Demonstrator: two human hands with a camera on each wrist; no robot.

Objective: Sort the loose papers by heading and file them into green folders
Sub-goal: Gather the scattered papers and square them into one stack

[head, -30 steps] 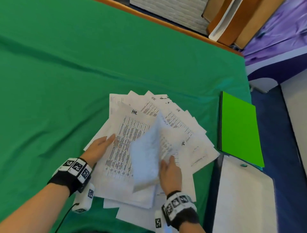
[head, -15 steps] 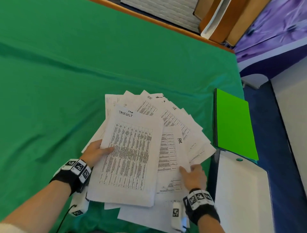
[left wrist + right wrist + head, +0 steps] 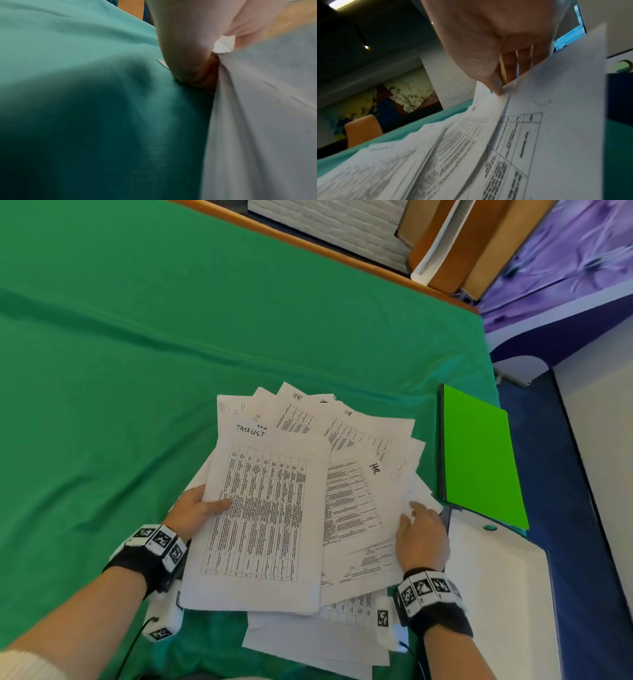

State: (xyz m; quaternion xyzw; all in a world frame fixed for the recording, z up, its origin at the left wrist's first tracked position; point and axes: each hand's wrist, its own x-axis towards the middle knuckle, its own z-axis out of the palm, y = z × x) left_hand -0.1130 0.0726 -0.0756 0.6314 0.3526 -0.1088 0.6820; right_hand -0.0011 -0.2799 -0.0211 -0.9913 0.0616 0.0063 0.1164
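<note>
Even, bright light fills the head view, its edges bowed by the wide lens. The left-wrist picture is blurred, with deep shadow on the green tablecloth (image 3: 85,135). In the right-wrist view near printed sheets (image 3: 505,155) smear.

Under the left hand's fingers (image 3: 219,503) lies a sheet of matt white paper (image 3: 260,518) printed with a dense black table, one of many thin paper sheets fanned out (image 3: 346,436). Beneath them spreads a green tablecloth (image 3: 137,354), soft woven cloth with shallow folds and no shine. Beyond the right hand's fingertips (image 3: 412,506) sits a green folder (image 3: 479,460), smooth and flat with an even bright finish. Beside that hand lies a white folder cover (image 3: 496,594), smooth and faintly glossy.
</note>
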